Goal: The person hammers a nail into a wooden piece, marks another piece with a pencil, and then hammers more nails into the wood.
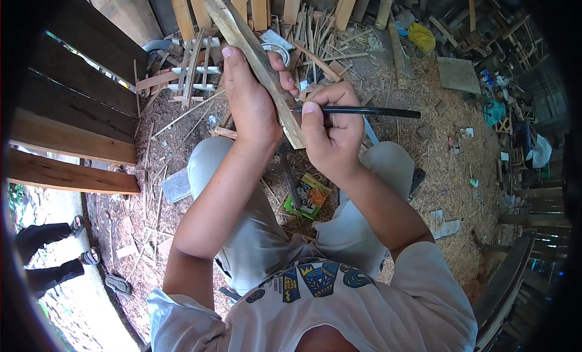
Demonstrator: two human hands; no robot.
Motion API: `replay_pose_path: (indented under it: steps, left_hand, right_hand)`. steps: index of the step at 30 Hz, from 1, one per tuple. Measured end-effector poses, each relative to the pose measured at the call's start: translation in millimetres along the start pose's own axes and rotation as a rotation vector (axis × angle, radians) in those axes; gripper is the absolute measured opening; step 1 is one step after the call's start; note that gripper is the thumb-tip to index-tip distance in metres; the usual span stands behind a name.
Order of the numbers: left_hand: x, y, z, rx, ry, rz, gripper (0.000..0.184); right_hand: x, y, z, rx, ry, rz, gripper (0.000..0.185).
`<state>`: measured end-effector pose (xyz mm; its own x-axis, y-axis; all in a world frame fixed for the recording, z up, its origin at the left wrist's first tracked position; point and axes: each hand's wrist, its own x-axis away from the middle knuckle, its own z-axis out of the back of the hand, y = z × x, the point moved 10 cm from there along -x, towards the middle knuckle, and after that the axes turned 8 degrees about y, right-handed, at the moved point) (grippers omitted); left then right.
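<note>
My left hand [248, 103] is closed around a narrow wooden piece [257, 64], held at a slant above my knees with its upper end tilted to the left. By the fingers on its far side shows a rounded silvery thing [277, 51], whose kind I cannot make out. My right hand [336, 137] pinches a long black pencil or pen [382, 111]. The tip of this black writing tool points left, at the face of the wood near its lower end; whether it touches is hard to tell.
Between my legs a green and orange packet [308, 197] lies on the ground. Thin wood strips [318, 34] and planks are heaped ahead. A yellow bag [421, 37] lies at the far right. Wooden boards [73, 137] stand at the left, where another person's feet [85, 252] show.
</note>
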<state>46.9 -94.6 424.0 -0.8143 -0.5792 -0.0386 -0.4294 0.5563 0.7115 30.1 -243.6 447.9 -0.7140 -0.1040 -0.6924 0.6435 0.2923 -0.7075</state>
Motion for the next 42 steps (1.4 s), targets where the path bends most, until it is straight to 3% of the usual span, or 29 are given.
replay_pose_path:
  steps: [2, 4, 15, 20, 21, 23, 24, 26, 30, 42]
  left_hand:
    - [-1, -1, 2, -0.006, -0.003, 0.001, 0.064]
    - [-5, -5, 3, 0.032, -0.040, 0.030, 0.051]
    - [-7, -5, 2, 0.043, -0.041, 0.016, 0.054]
    - [-8, 2, -5, 0.161, -0.109, 0.038, 0.061]
    - [-11, 2, -4, 0.185, -0.152, 0.051, 0.062]
    - [-14, 1, -1, 0.223, -0.200, 0.081, 0.058]
    - [-16, 1, 3, 0.222, -0.202, 0.087, 0.058]
    - [-19, -1, 9, 0.207, -0.206, 0.126, 0.056]
    - [-16, 2, 10, 0.248, -0.208, 0.186, 0.055]
    - [7, -25, 24, 0.158, -0.164, 0.290, 0.047]
  right_hand:
    - [0, 0, -1, -0.013, -0.020, 0.002, 0.013]
    - [-1, -4, -3, -0.042, -0.007, -0.039, 0.012]
    - [0, 3, 4, 0.009, 0.025, -0.052, 0.011]
    - [1, 41, 26, -0.230, 0.171, -0.429, 0.011]
    - [-3, 45, 33, -0.228, 0.175, -0.425, 0.011]
    - [16, 88, 41, -0.019, 0.051, -0.820, 0.018]
    - [18, 94, 51, -0.018, 0.057, -0.821, 0.018]
    - [66, 121, 50, 0.443, -0.544, -1.049, 0.019]
    - [104, 122, 76, 0.695, -0.898, -1.122, 0.027]
    - [150, 187, 127, 1.009, -0.963, -1.116, 0.044]
